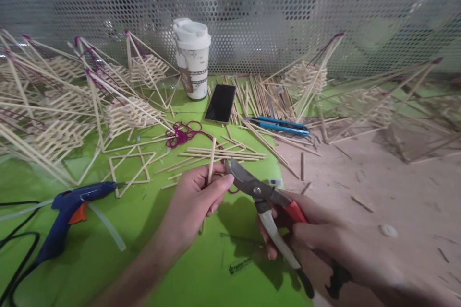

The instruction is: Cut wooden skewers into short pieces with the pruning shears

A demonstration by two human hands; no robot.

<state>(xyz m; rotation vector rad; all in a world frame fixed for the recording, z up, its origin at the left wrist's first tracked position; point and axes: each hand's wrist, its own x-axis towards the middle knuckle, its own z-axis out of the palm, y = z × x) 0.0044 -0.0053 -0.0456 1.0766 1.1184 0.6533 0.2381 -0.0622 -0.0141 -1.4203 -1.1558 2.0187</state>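
My left hand is closed around a thin wooden stick, which stands nearly upright between thumb and fingers. In my right hand is a pair of pruning shears with one red and one pale handle. Their blade tips lie close beside my left thumb and the stick, and the blades look partly apart. Just beyond my hands, several loose wooden sticks lie on the green mat. A tangle of purple yarn rests behind them, and one strand runs toward my left hand.
At left lies a blue glue gun with cables. Stick frames with purple tips fill the left side; others stand at right. A white cup, a phone, a stick pile and a blue utility knife are farther back.
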